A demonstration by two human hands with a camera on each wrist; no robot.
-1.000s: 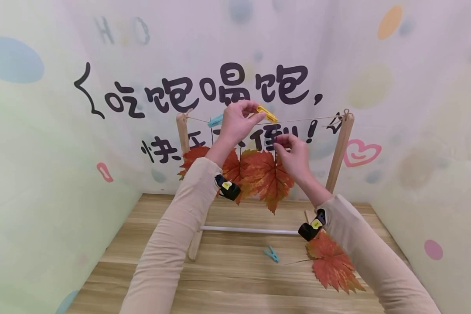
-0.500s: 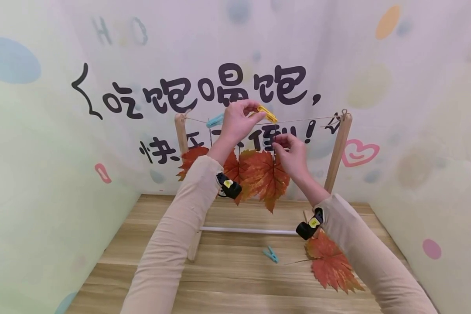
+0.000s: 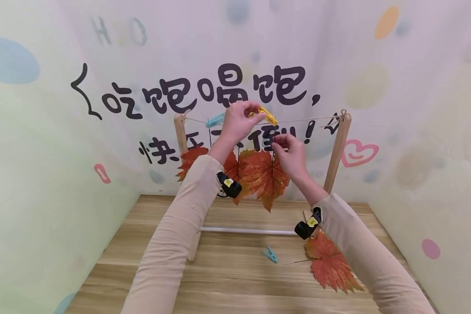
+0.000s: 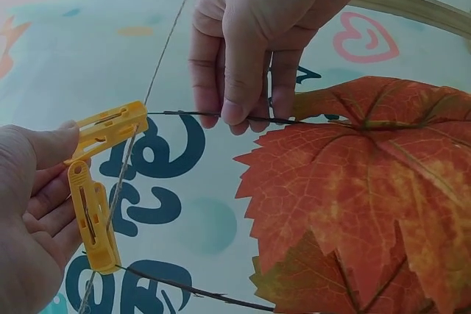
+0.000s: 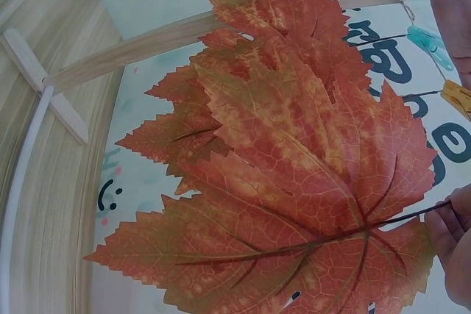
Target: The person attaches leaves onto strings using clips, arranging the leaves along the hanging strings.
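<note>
1. Pinching the yellow clip (image 3: 267, 116) between thumb and curled fingers, the left hand (image 3: 238, 120) is holding its nose against the string (image 3: 310, 119); whether it is already biting, I cannot tell.
2. Just below the string, the right hand (image 3: 292, 155) is pinching the stem (image 4: 184, 113), thumb and fingertips meeting, while the front leaf (image 3: 264, 172) is hanging beneath.
3. Further left along the string, the other yellow clip (image 4: 94, 218) is gripping the second leaf (image 3: 230, 165) by its stem, and a blue clip (image 3: 215, 119) is sitting beyond that.
4. For a firm hold, the right hand should be keeping the stem upright and still, with the nose catching stem and string together; the left hand should be easing its pinch slowly, without tugging the string down.
5. Compared with one second earlier, the yellow clip is sitting slightly lower at the string and the front leaf is hanging a touch further left; below the string, the loose clip (image 3: 270, 254) and loose leaf (image 3: 329, 261) are lying as they were.
</note>
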